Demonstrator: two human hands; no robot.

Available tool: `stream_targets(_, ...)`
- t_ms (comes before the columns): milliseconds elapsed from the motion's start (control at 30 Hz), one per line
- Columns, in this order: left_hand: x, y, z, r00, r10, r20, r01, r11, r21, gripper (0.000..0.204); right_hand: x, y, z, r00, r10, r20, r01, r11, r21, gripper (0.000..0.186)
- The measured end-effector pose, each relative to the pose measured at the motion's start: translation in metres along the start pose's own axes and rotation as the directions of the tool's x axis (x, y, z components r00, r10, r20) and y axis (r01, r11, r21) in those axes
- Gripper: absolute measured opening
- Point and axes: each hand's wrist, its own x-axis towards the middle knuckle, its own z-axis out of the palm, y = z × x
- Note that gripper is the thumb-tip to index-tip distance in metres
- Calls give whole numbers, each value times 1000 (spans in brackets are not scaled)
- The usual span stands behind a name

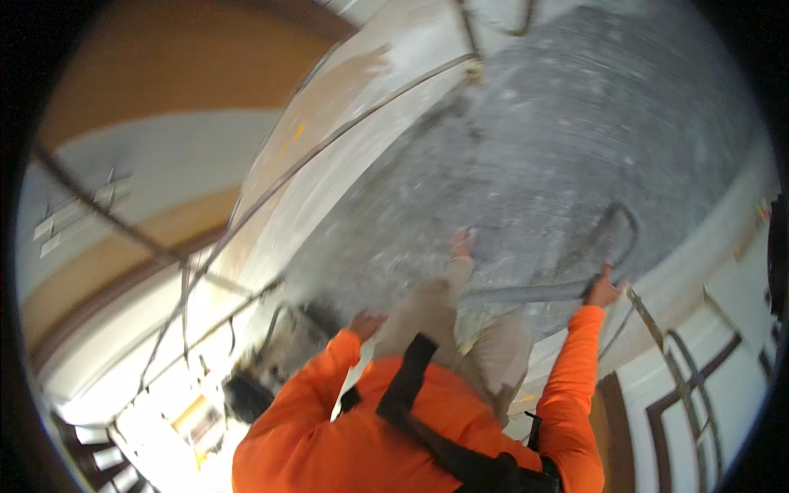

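Head view: your right hand (604, 292) seems to have its fingers wrapped around the grey hose (526, 293), on the right over the grey floor (526, 164); blur hides whether the fingers of your left hand (366, 322) are spread or holding anything. Guiding the hose low and steadily, clear of your foot (463, 243), should prevent snagging.

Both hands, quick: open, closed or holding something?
Left hand: by the trouser leg, too blurred to tell.
Right hand: at the grey tube, grip cannot be told.
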Motion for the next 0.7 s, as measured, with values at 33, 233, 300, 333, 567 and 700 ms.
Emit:
stream_targets(33, -5, 21, 0, 994, -86, 61, 93, 987, -130, 63, -5, -10, -6, 994, 103, 35, -106, 989, 103, 90)
stream_targets(233, -55, 77, 37, 940, -336, 55, 291, 707, -645, 74, 27, -71, 2, 957, 169, 235, -181, 983, 30, 87)
stream_targets(300, -77, 100, 53, 919, -389, 61, 324, 660, -678, 74, 53, -82, 12, 947, 159, 279, -154, 987, -40, 89)
stream_targets(333, -82, 116, 66, 900, -422, 107, 372, 619, -692, 72, 50, -112, 19, 947, 143, 287, -127, 989, -73, 90)
stream_targets(567, -137, 198, 190, 986, -65, -156, 34, 980, -194, 56, 115, -165, 15, 890, 197, 411, -180, 980, -81, 92)
stream_targets(700, -157, 191, 252, 971, -151, -184, 128, 983, -132, 48, 125, -183, 11, 899, 261, 352, -211, 962, -175, 90)
